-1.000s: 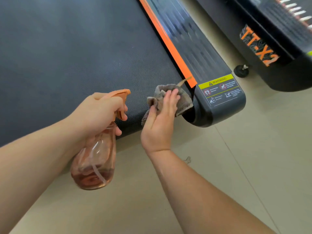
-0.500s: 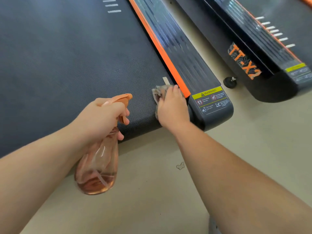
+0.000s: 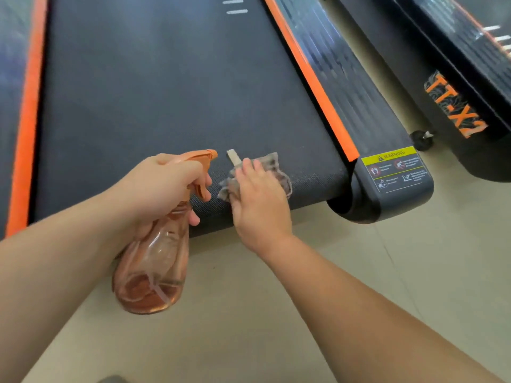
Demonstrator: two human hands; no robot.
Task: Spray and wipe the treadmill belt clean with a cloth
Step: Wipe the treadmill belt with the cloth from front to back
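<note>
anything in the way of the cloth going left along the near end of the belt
Yes: the left hand holding the spray bottle hangs just left of the cloth, over the near edge of the belt. Further up the belt, nothing visible blocks it.

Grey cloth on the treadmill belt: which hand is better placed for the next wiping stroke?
Right. The right hand presses the crumpled grey cloth onto the black treadmill belt; the left hand grips the orange spray bottle.
</note>
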